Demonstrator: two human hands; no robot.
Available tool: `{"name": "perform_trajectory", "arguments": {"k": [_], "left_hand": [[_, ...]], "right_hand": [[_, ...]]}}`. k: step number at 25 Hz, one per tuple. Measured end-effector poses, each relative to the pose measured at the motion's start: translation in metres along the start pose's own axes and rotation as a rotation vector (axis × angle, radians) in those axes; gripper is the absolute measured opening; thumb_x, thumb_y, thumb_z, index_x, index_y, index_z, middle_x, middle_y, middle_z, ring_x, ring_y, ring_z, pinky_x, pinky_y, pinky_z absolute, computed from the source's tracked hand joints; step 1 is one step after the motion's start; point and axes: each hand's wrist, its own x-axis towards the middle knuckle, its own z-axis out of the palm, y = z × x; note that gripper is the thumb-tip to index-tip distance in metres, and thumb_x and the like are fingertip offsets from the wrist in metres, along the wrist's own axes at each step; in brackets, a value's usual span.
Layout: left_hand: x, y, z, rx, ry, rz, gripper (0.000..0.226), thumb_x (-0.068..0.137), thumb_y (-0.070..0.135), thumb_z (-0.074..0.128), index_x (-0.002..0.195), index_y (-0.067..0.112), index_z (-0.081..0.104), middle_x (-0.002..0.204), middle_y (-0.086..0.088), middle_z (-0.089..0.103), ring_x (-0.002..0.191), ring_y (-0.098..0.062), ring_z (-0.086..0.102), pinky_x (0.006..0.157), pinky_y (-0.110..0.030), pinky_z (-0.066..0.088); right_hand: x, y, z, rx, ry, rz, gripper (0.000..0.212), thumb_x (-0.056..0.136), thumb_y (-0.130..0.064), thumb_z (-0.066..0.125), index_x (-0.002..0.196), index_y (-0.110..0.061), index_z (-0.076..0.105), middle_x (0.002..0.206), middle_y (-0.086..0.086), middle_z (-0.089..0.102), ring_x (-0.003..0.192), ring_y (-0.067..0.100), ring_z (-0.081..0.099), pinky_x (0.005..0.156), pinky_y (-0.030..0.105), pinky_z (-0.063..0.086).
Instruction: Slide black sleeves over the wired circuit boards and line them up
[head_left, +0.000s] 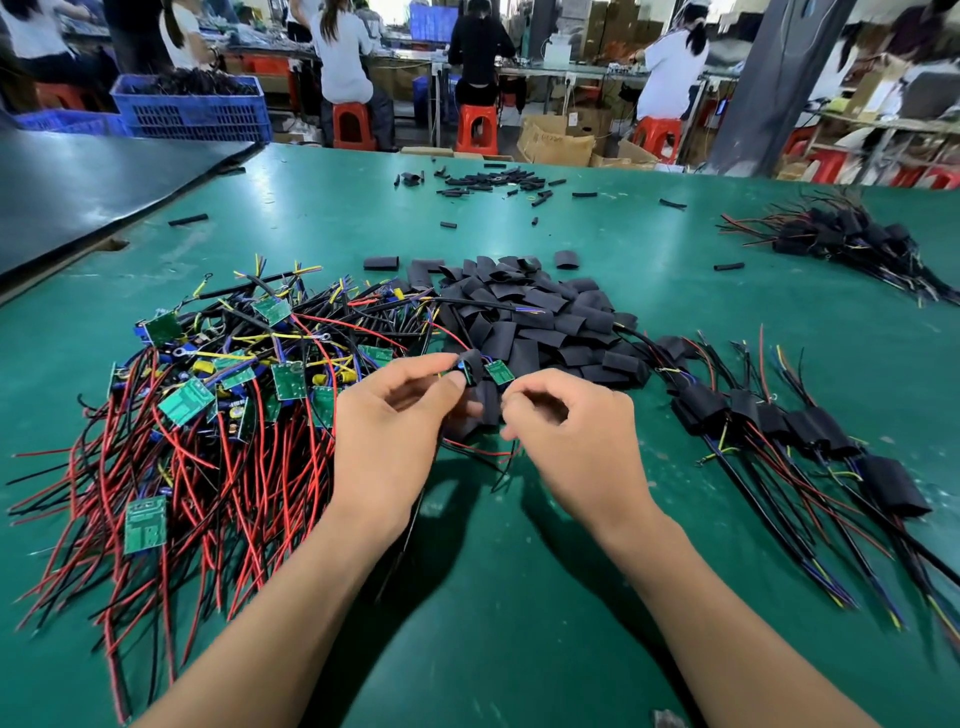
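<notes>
2 hands hover close over the counter (571, 234): the left hand (395, 415) pinches a black sleeve (471, 364), a green circuit board (500, 372) poking from its right end; the right hand (571, 431) curls just beside it, grip unclear. Trailing wires (475, 448) may snag the sleeve pile (545, 322) and cock the board in the sleeve. Far back, 1 blue crate (192, 111) holds dark cable pieces.

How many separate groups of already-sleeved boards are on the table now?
2: a lined-up row right of the right hand, and a heap at the far right of the table. Others may be hidden under the loose sleeve pile.
</notes>
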Motion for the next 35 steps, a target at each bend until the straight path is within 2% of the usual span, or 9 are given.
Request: {"name": "perform_trajectory", "arguments": {"k": [2,5,9,16,20,26,30,32,35], "left_hand": [[-0.001,0.004,0.001,-0.143,-0.054,-0.051,0.017,0.086,-0.003,0.068,0.087,0.013,0.073,0.072,-0.013,0.073,0.065,-0.021,0.072,0.062,-0.027,0.058],[-0.003,0.010,0.001,-0.382,-0.225,-0.166,0.013,0.078,0.005,0.069,0.086,0.015,0.073,0.073,-0.013,0.071,0.059,-0.018,0.067,0.061,-0.025,0.056],[-0.006,0.011,0.003,-0.416,-0.324,-0.248,0.016,0.077,0.005,0.067,0.092,0.011,0.066,0.077,-0.016,0.070,0.057,-0.020,0.065,0.058,-0.025,0.054],[-0.008,0.000,0.003,-0.173,-0.244,-0.128,0.019,0.086,-0.001,0.067,0.096,0.013,0.073,0.082,-0.020,0.072,0.062,-0.024,0.063,0.062,-0.030,0.056],[-0.007,-0.002,0.004,-0.132,-0.212,-0.116,0.018,0.088,0.000,0.067,0.098,0.013,0.074,0.084,-0.023,0.070,0.069,-0.028,0.062,0.075,-0.045,0.057],[-0.005,-0.001,0.003,-0.208,-0.289,-0.247,0.024,0.089,-0.001,0.063,0.112,0.002,0.068,0.087,-0.024,0.068,0.063,-0.025,0.062,0.059,-0.028,0.053],[-0.004,0.002,0.003,-0.172,-0.283,-0.297,0.022,0.086,0.018,0.070,0.106,0.008,0.069,0.094,-0.026,0.072,0.060,-0.024,0.067,0.057,-0.027,0.054],[-0.004,0.001,0.003,-0.084,-0.282,-0.254,0.024,0.080,0.024,0.075,0.098,0.008,0.070,0.090,-0.018,0.075,0.057,-0.023,0.066,0.054,-0.025,0.053],[-0.005,-0.002,0.002,0.050,-0.252,-0.177,0.013,0.085,0.015,0.074,0.091,0.004,0.070,0.078,-0.006,0.075,0.047,-0.019,0.060,0.048,-0.022,0.047]], "right_hand": [[0.004,-0.002,-0.002,0.178,-0.041,0.177,0.011,0.089,-0.018,0.066,0.082,-0.021,0.073,0.073,-0.003,0.075,0.069,0.011,0.073,0.075,0.024,0.056],[0.010,-0.009,-0.005,0.700,-0.238,0.389,0.018,0.098,-0.031,0.062,0.099,-0.016,0.072,0.094,0.005,0.077,0.081,0.023,0.074,0.083,0.038,0.059],[0.009,-0.015,-0.006,0.975,-0.317,0.367,0.032,0.086,-0.043,0.065,0.105,-0.020,0.076,0.086,0.007,0.068,0.070,0.021,0.064,0.069,0.034,0.057],[0.004,-0.013,-0.001,0.744,-0.238,0.285,0.017,0.097,-0.019,0.062,0.101,-0.019,0.078,0.080,0.005,0.066,0.065,0.014,0.060,0.066,0.027,0.058],[0.001,-0.013,0.004,0.657,-0.266,0.186,0.020,0.102,-0.017,0.056,0.099,-0.020,0.076,0.080,0.006,0.058,0.066,0.013,0.051,0.073,0.031,0.056],[0.004,-0.016,-0.001,0.827,-0.177,0.354,0.009,0.087,-0.020,0.071,0.083,-0.015,0.076,0.071,0.009,0.064,0.056,0.018,0.060,0.055,0.028,0.056],[0.007,-0.010,-0.003,0.773,-0.124,0.340,0.008,0.092,-0.009,0.067,0.099,-0.008,0.071,0.077,0.006,0.067,0.063,0.014,0.060,0.057,0.025,0.053],[0.008,-0.007,-0.004,0.706,-0.143,0.306,0.013,0.093,-0.008,0.066,0.103,-0.013,0.072,0.087,0.002,0.073,0.072,0.013,0.063,0.063,0.022,0.049],[0.009,-0.006,-0.003,0.708,-0.170,0.315,0.010,0.087,-0.025,0.072,0.096,-0.020,0.074,0.093,0.006,0.073,0.077,0.015,0.062,0.064,0.021,0.046]]}}
